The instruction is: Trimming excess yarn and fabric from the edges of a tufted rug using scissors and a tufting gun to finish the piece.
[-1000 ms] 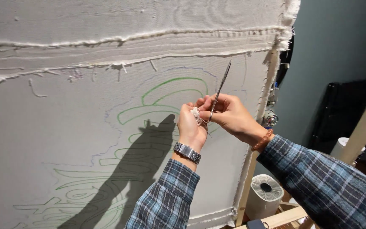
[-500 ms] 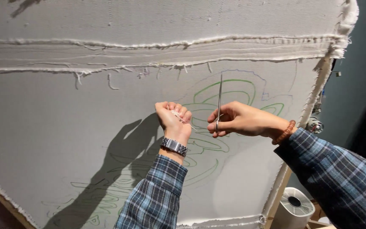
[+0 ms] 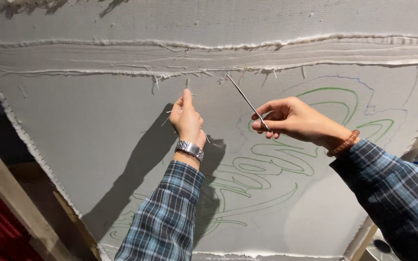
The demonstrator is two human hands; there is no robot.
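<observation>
Grey stretched cloth (image 3: 97, 145) behind both hands; wooden frame (image 3: 10, 203) left.

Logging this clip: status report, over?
Left hand pinching loose threads on cloth. Right hand gripping thin metal tool. Nothing in the way.

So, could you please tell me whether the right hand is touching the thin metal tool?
Touching. The head view shows the right hand pinching the lower end of the thin metal tool between thumb and fingers.
</observation>
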